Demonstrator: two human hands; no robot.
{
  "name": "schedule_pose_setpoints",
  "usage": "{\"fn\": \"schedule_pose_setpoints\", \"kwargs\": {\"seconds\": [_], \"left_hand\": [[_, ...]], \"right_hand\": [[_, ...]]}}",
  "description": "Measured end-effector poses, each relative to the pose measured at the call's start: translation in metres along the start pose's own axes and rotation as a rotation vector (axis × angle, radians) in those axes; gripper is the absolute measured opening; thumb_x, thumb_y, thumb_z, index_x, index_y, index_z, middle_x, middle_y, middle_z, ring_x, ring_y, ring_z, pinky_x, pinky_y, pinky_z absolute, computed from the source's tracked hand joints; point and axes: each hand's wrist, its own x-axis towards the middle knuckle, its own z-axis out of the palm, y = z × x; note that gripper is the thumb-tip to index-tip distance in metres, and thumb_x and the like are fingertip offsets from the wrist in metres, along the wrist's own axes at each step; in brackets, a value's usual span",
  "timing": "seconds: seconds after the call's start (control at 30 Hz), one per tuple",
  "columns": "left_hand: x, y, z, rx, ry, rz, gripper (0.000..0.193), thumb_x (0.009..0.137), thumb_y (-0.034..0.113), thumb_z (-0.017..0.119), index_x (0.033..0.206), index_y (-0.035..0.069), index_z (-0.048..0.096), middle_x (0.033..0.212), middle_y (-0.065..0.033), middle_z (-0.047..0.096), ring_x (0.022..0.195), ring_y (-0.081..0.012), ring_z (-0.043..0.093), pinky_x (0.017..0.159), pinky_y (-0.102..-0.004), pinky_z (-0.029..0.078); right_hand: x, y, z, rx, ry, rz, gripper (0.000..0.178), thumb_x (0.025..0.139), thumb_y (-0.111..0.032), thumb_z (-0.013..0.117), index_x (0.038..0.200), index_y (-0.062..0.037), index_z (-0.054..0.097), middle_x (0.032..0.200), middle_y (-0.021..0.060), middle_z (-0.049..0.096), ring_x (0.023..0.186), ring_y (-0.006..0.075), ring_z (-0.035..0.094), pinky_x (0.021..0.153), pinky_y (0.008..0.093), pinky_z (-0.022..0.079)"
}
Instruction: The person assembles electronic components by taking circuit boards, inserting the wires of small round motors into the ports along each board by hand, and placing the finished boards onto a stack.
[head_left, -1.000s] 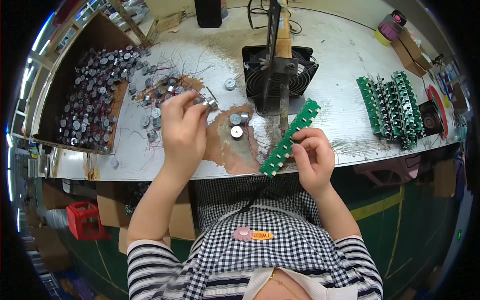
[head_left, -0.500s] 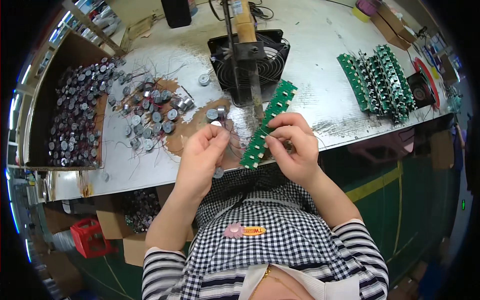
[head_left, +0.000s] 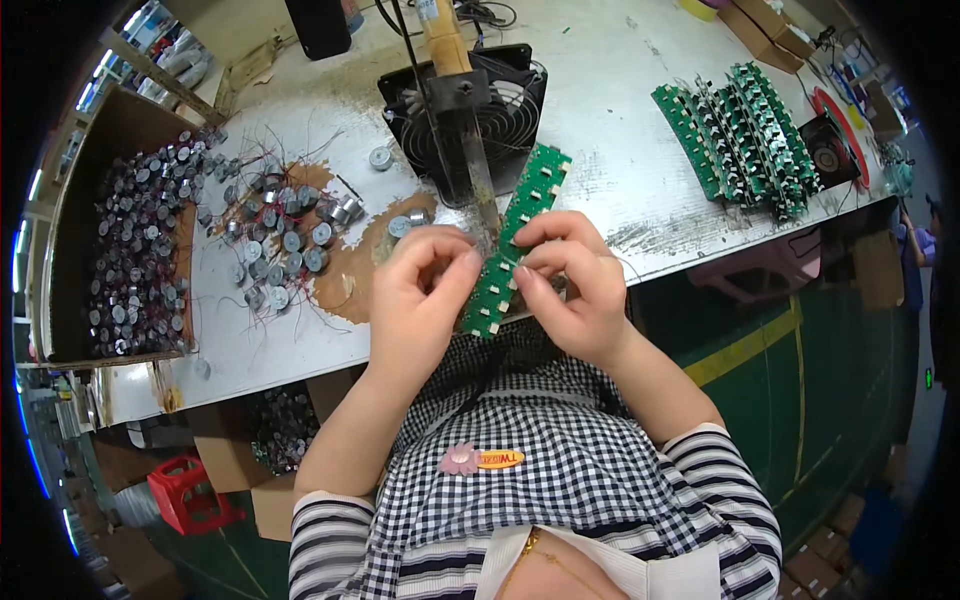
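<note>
A long green circuit board strip [head_left: 533, 190] with small white parts lies slanted between my hands. My right hand [head_left: 577, 285] pinches its right edge between thumb and fingers. My left hand [head_left: 423, 290] is closed, its thumb and fingertips at the board's left edge; whatever they pinch is too small to make out. Beyond the board, a soldering iron with a wooden handle [head_left: 446, 48] slants down, its metal bit [head_left: 477, 165] ending close to the strip. Small round motors [head_left: 400, 226] with thin wires sit just past my left hand.
A loose heap of wired motors [head_left: 290, 235] covers the table's left, beside a cardboard box [head_left: 62, 290] full of them. Behind the iron stands a black fan [head_left: 515, 100]. Several green board strips [head_left: 745, 150] are stacked at right. A red stool [head_left: 185, 495] stands below, left.
My left hand has come right, from a gap beside the board up to its left edge. The right hand keeps its grip on the board. The whole view has shifted slightly.
</note>
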Motion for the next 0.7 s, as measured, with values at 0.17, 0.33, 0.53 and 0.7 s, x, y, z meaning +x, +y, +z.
{"fn": "schedule_pose_setpoints", "kwargs": {"seconds": [0.17,0.33,0.53,0.7], "left_hand": [[0.002,0.020,0.009,-0.243,-0.002,-0.357,0.009,0.087,0.009,0.060,0.087,-0.001,0.061,0.076,0.0022,0.058,0.065,-0.0024,0.048,0.057,-0.0173,0.037],[0.002,0.020,0.012,-0.277,-0.001,-0.396,0.009,0.087,0.009,0.061,0.085,0.000,0.061,0.075,0.0030,0.058,0.061,-0.0012,0.045,0.053,-0.0169,0.034],[0.006,0.022,0.013,-0.290,0.072,-0.274,0.009,0.088,0.007,0.059,0.083,0.000,0.057,0.072,0.0014,0.058,0.058,-0.0016,0.051,0.048,-0.0168,0.039],[0.000,0.018,0.014,-0.251,0.033,-0.281,0.009,0.087,0.006,0.059,0.084,-0.002,0.058,0.075,0.0004,0.059,0.062,-0.0021,0.053,0.052,-0.0167,0.041]], "right_hand": [[0.001,0.000,0.000,0.068,0.050,0.013,0.010,0.078,0.006,0.063,0.084,0.0037,0.056,0.098,0.0174,0.059,0.064,0.0148,0.063,0.054,0.0234,0.051],[0.003,-0.002,-0.003,-0.051,-0.016,-0.020,0.011,0.077,0.005,0.064,0.083,0.0028,0.056,0.097,0.0164,0.058,0.060,0.0138,0.059,0.050,0.0229,0.048],[0.012,0.002,0.000,-0.107,0.016,-0.132,0.011,0.076,0.005,0.065,0.080,0.0028,0.056,0.098,0.0156,0.058,0.058,0.0131,0.058,0.048,0.0230,0.046],[0.002,-0.004,0.000,-0.032,0.019,-0.015,0.011,0.076,0.007,0.064,0.080,0.0033,0.055,0.098,0.0164,0.057,0.061,0.0138,0.060,0.050,0.0218,0.049]]}}
